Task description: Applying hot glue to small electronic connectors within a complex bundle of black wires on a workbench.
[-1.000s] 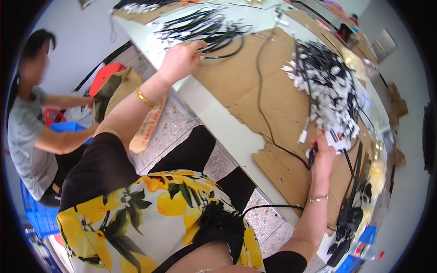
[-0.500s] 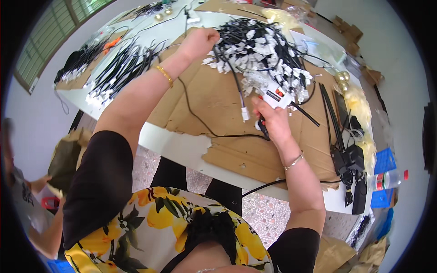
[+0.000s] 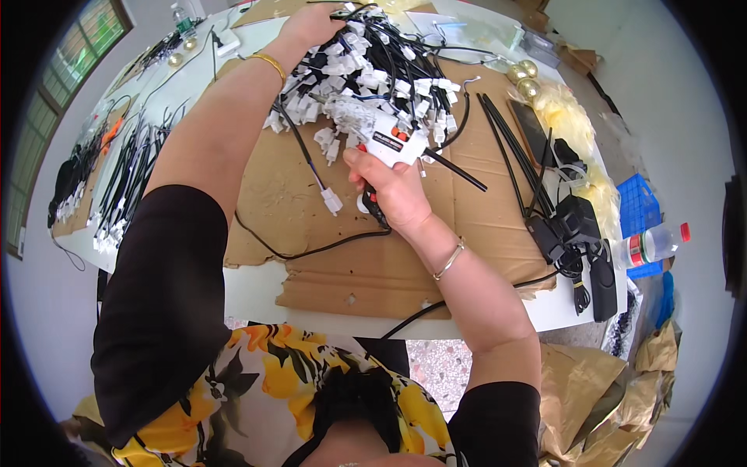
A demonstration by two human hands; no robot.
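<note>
My right hand point(image 3: 393, 187) is closed round the handle of a white hot glue gun point(image 3: 405, 144) with a red trigger. A black glue stick point(image 3: 459, 170) pokes out of its rear, and its whitish, rough-looking front end rests over the near side of a heap of black cables point(image 3: 381, 58) with white plug connectors. At the far left edge of that heap is my left hand point(image 3: 311, 27), fingers curled in against the cables; what they pinch is hidden. One cable with a white connector point(image 3: 331, 201) lies apart, left of the glue gun.
Brown cardboard point(image 3: 354, 289) covers the white table's middle. Black glue sticks point(image 3: 510, 148), black power adapters point(image 3: 577, 220) and a plastic bottle point(image 3: 654, 245) lie to the right. More cables point(image 3: 132, 171) are laid out at left. The gun's black cord point(image 3: 311, 253) loops across the cardboard.
My left hand has reached farther out, to the far edge of the cable heap. The whole view has shifted, and the glue gun stays in my right hand at the heap's near side.
</note>
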